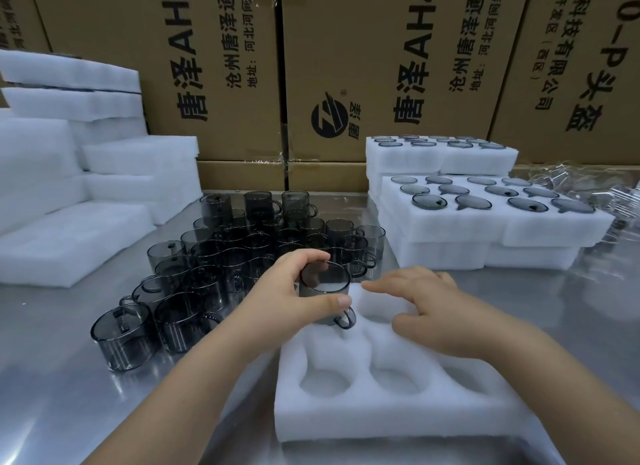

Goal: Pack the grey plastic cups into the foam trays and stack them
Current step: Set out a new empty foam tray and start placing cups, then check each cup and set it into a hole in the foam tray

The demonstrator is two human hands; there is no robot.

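The left hand (287,296) curls its fingers round the rim of a grey plastic cup (323,286), over the foam tray (381,414) at the near edge of the worktop (69,378). The right hand (433,309) rests loosely spread fingers on the tray.

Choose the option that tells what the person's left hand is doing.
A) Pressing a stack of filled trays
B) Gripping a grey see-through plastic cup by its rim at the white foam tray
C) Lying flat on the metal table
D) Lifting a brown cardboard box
B: the left hand grips the grey see-through plastic cup around its rim at the far end of the white foam tray, thumb and fingers curled round it.
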